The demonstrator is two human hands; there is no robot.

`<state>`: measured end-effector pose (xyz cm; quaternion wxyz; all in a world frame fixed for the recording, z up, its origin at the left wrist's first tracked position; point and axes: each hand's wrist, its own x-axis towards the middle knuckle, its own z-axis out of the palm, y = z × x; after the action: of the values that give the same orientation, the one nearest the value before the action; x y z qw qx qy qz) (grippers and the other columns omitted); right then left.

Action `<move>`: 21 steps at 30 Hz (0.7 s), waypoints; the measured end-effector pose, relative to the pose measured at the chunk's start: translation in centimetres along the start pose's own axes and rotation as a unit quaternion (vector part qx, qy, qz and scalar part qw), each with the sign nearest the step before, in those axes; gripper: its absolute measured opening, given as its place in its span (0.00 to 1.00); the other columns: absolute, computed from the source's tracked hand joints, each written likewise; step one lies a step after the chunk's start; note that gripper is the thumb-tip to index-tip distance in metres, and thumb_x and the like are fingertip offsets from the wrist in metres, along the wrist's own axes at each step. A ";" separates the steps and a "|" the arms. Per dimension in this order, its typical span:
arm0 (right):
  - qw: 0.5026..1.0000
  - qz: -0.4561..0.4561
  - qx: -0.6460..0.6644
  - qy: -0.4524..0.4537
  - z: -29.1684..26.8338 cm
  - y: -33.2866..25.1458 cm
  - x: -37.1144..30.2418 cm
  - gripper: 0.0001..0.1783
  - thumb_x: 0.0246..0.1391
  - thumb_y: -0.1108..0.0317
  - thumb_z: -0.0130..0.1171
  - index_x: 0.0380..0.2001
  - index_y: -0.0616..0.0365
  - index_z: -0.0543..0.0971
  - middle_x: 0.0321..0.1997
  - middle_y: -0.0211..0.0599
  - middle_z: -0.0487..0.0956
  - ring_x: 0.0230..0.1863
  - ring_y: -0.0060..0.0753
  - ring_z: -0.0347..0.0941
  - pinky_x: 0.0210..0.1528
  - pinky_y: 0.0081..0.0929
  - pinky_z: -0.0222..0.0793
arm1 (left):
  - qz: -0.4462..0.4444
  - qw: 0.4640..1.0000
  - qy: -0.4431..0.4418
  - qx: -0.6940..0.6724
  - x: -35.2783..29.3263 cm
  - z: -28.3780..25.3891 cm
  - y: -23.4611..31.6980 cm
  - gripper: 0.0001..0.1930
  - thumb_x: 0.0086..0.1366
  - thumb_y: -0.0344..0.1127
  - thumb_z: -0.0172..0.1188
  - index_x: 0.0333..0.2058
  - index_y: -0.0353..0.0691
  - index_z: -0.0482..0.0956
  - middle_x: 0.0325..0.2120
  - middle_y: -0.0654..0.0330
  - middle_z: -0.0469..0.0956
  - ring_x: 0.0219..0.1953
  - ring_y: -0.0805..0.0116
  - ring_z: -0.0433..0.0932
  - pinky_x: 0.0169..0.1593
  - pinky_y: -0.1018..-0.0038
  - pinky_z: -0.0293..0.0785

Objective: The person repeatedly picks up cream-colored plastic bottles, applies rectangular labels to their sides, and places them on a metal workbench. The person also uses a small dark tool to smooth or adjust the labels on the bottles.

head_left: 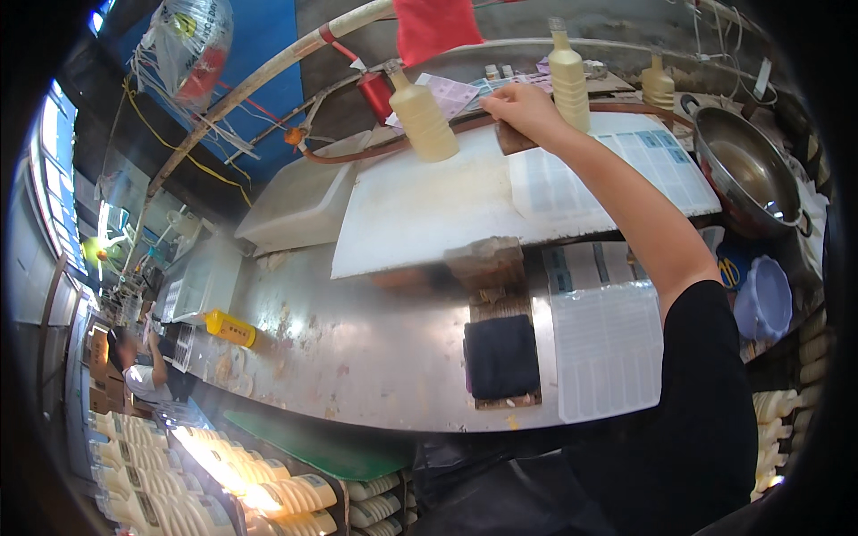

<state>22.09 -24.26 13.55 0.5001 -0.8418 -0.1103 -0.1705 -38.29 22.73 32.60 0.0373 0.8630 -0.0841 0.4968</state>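
Note:
Reaching in from the right, my right hand [523, 112] is closed above the far edge of a white board [420, 205]. Its fingers are bent around a small brown block-like piece [515, 139], whose kind I cannot make out. Just right of the hand stands a cream ribbed bottle [569, 85]; another cream bottle [424, 121] stands to its left, slightly tilted in this view. Beneath my forearm, pale label sheets [639, 161] lie on the board. My left hand is outside the picture.
Nearer lie a folded black cloth [502, 357] and a clear-covered label sheet [608, 353] on the metal table [357, 357]. A yellow bottle [230, 328] lies left. A metal pan [746, 165] and purple basin [764, 299] flank the right. Another person [147, 375] sits far left.

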 end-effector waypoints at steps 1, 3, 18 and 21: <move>0.999 -0.017 -0.034 0.019 0.5 0.0 1.4 0.30 0.54 0.48 0.68 0.49 0.63 0.83 0.37 0.39 0.86 0.39 0.31 0.82 0.45 0.29 0.76 | -0.075 0.997 -0.020 0.008 -1.4 -0.8 -2.0 0.20 0.75 0.36 0.57 0.56 0.24 0.74 0.47 0.44 0.81 0.47 0.59 0.82 0.50 0.69 0.80; 0.993 -0.059 -0.096 0.046 2.9 -0.9 4.1 0.35 0.49 0.45 0.70 0.52 0.62 0.82 0.41 0.44 0.86 0.44 0.40 0.84 0.49 0.34 0.77 | -0.230 0.971 -0.055 0.036 -6.7 -5.4 -6.8 0.23 0.74 0.39 0.59 0.57 0.24 0.73 0.47 0.43 0.80 0.48 0.57 0.81 0.52 0.66 0.79; 0.996 0.004 -0.064 0.067 15.1 -2.5 18.2 0.25 0.42 0.49 0.74 0.36 0.57 0.87 0.39 0.49 0.87 0.44 0.45 0.85 0.50 0.39 0.78 | -0.206 0.939 -0.260 -0.090 -2.5 21.5 1.9 0.16 0.68 0.37 0.62 0.46 0.28 0.82 0.39 0.47 0.82 0.43 0.51 0.79 0.51 0.59 0.74; 0.981 -0.126 -0.130 0.076 14.7 -1.2 17.7 0.31 0.44 0.44 0.72 0.38 0.63 0.86 0.39 0.53 0.85 0.41 0.51 0.84 0.46 0.40 0.78 | -0.200 0.939 -0.227 -0.164 -3.4 25.1 1.8 0.15 0.67 0.36 0.64 0.45 0.30 0.83 0.39 0.48 0.83 0.42 0.52 0.80 0.51 0.59 0.74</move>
<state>40.45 -10.48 15.08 0.3676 -0.8638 -0.1538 -0.3082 -18.96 17.58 17.01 0.2565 0.9338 0.0034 0.2495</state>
